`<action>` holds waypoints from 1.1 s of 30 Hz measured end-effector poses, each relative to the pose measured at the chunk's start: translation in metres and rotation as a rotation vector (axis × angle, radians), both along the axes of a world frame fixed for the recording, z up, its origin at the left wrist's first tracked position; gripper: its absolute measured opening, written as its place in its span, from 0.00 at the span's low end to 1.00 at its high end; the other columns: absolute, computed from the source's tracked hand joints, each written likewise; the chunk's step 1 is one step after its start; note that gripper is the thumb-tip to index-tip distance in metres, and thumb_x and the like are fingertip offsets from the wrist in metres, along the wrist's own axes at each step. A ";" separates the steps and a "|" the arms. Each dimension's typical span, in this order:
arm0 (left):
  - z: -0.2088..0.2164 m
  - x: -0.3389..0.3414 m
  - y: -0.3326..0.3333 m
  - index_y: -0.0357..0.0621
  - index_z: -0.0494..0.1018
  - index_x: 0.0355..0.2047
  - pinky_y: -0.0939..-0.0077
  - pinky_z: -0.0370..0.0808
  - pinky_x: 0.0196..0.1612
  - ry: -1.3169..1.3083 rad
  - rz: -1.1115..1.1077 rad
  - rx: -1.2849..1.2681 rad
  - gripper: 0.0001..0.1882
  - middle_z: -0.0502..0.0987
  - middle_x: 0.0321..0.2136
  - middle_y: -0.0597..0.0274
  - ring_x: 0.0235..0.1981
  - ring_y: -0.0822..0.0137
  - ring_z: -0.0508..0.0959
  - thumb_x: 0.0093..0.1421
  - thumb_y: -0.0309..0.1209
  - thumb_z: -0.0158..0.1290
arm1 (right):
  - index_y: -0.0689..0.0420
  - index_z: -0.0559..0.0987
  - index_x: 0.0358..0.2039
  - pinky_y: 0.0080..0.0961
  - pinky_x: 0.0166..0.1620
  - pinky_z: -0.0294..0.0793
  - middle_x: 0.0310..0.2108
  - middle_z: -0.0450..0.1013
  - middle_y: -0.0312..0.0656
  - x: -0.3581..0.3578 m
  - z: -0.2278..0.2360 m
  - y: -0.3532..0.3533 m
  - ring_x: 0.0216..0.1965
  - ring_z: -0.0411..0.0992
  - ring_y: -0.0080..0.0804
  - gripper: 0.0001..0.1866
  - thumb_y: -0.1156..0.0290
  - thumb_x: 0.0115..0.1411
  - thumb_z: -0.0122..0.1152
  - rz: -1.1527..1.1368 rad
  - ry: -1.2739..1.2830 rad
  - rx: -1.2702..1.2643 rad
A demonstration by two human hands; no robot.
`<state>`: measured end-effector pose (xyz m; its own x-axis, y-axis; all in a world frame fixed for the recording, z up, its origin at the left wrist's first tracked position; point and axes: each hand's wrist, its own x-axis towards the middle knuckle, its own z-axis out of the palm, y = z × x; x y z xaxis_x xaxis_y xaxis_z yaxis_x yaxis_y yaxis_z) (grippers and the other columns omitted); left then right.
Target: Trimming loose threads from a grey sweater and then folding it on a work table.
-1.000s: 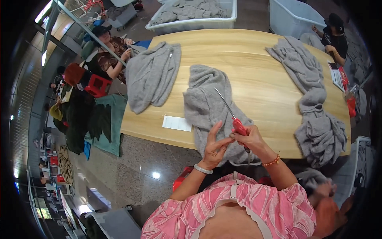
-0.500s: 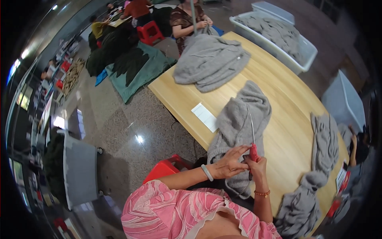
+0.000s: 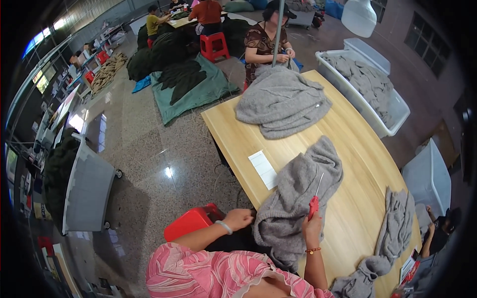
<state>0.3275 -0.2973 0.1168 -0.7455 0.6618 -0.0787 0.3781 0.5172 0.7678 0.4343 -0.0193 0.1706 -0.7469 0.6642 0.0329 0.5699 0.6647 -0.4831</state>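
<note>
A grey knitted garment (image 3: 283, 208) lies rumpled along the near left edge of the wooden table (image 3: 362, 188), part of it hanging down toward my lap. My right hand (image 3: 311, 229) is closed around the red handle of a tool with a long thin metal shaft (image 3: 314, 203). The shaft points away from me over the knit; the shape of its tip is too small to make out. Just off the table's left edge, my left hand (image 3: 238, 218) has its fingers curled in beside the garment. Whatever those fingers may hold is hidden.
A grey knit heap (image 3: 283, 102) covers the table's far end, where a person (image 3: 266, 44) handles cloth. White paper (image 3: 263, 169) lies by the left edge. More grey knits (image 3: 395, 218) line the right side. A full white bin (image 3: 367, 89) stands beyond; a red stool (image 3: 191, 221) is at left.
My left hand has left the tool and moved left, past the table edge. The right hand still grips the tool, a little lower in view. The whole view has tilted upward.
</note>
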 end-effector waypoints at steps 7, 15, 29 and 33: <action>-0.136 0.063 -0.155 0.42 0.65 0.51 0.63 0.69 0.51 -0.533 0.899 -0.740 0.27 0.69 0.50 0.46 0.51 0.49 0.70 0.53 0.41 0.51 | 0.57 0.66 0.51 0.45 0.42 0.68 0.40 0.70 0.56 0.011 -0.063 0.009 0.41 0.68 0.57 0.21 0.74 0.55 0.47 0.034 -0.167 0.016; -0.237 0.166 -0.194 0.42 0.37 0.64 0.67 0.51 0.64 -0.828 1.301 -0.118 0.62 0.47 0.63 0.43 0.64 0.53 0.51 0.41 0.53 0.64 | 0.62 0.65 0.43 0.48 0.38 0.68 0.35 0.69 0.63 0.031 -0.114 0.025 0.36 0.68 0.63 0.16 0.67 0.56 0.50 0.195 -0.086 0.188; -0.295 0.149 -0.175 0.40 0.45 0.63 0.58 0.50 0.64 -0.463 1.172 -0.455 0.59 0.53 0.61 0.42 0.62 0.47 0.54 0.40 0.57 0.62 | 0.59 0.62 0.54 0.43 0.44 0.67 0.43 0.68 0.60 0.012 -0.121 0.022 0.42 0.68 0.58 0.25 0.73 0.54 0.51 0.228 -0.163 0.182; -0.291 0.120 -0.198 0.49 0.38 0.65 0.57 0.53 0.63 -0.809 1.303 -0.495 0.61 0.48 0.61 0.36 0.62 0.42 0.51 0.40 0.59 0.61 | 0.56 0.65 0.50 0.47 0.37 0.68 0.36 0.70 0.58 0.012 -0.108 0.008 0.35 0.69 0.61 0.22 0.73 0.53 0.50 0.180 -0.084 0.093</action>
<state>0.4479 -0.4952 -0.1738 -0.4110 -0.5663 -0.7144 -0.8968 0.3918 0.2055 0.4465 -0.0111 0.0624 -0.8560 0.5167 0.0203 0.4736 0.7991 -0.3703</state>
